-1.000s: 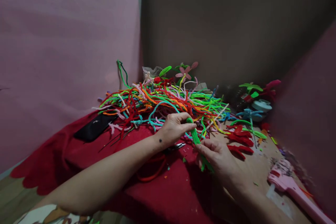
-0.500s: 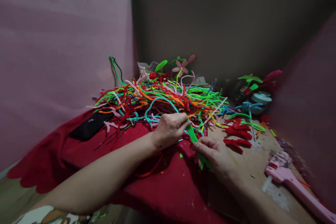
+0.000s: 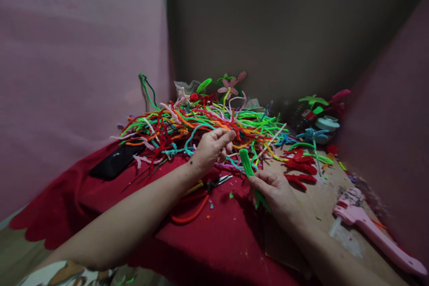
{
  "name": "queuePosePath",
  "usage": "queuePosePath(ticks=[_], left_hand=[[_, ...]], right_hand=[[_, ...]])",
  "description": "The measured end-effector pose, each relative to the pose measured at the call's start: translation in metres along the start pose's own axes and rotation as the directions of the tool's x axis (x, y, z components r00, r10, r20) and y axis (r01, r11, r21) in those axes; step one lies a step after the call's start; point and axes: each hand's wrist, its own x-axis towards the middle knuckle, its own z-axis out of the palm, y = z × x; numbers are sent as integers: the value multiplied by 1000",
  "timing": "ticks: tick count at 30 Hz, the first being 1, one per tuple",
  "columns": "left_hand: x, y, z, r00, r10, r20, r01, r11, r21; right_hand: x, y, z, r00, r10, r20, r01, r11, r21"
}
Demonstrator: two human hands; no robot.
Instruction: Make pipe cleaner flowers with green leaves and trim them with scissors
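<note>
My right hand pinches a flat bundle of bright green pipe cleaners. The bundle's upper end stands free above the thumb, and its lower end shows beneath the fingers. Up and to the left, my left hand is closed with thumb and fingertips together, apart from the bundle. Whether something thin sits in that pinch I cannot make out. Just behind it spreads a heap of many-coloured pipe cleaners. Orange-handled scissors lie under my left wrist, partly hidden, their metal tips showing.
A black phone lies at the left on the red tablecloth. On the cardboard at the right are red pipe-cleaner pieces and a pink glue gun. A blue pipe-cleaner flower stands behind them.
My left hand has let go of the green bundle's upper end and moved slightly up and left. The scissors show more now. My right hand keeps its hold.
</note>
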Motion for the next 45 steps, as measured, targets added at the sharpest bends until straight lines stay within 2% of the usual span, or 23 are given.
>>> queuePosePath(ticks=[2, 5, 9, 17, 22, 26, 29, 33, 36, 40, 43, 45], left_hand=[[1, -3, -1, 992, -73, 107, 78, 996, -45], [-2, -8, 1, 951, -182, 250, 190, 982, -6], [-10, -7, 8, 920, -212, 331, 176, 975, 136], [-17, -12, 19, 937, -249, 245, 187, 950, 251], [-18, -17, 20, 949, -225, 220, 200, 971, 130], [-19, -12, 23, 963, -191, 191, 178, 980, 84], [-19, -6, 23, 977, -169, 127, 159, 983, 88], [-15, -3, 19, 990, -135, 51, 131, 989, 69], [-14, -3, 17, 979, -168, 119, 161, 985, 61], [-17, -3, 18, 941, -223, 253, 175, 964, 199], [-20, -5, 20, 940, -223, 257, 156, 953, 259], [-20, -7, 21, 952, -172, 254, 101, 957, 270]], right_hand=[[0, -1, 0, 1000, -6, -16, 6, 1000, 12], [0, -2, -1, 1000, -5, -27, 6, 999, 36], [0, -1, 0, 999, -7, -32, 8, 999, 45], [1, 6, 0, 998, -53, -40, 52, 998, -20], [1, 4, 2, 999, -42, -10, 43, 999, 17], [0, 2, 2, 999, 1, 40, -4, 995, 97], [-1, 2, 2, 997, 37, 63, -46, 989, 141], [0, 5, 1, 994, 28, 104, -51, 975, 217], [0, 7, 1, 993, 33, 117, -63, 963, 262], [0, 6, 0, 996, 18, 83, -36, 975, 218], [-1, 6, -1, 999, 3, 47, -11, 986, 164], [-1, 6, -1, 999, -2, 44, -7, 979, 206]])
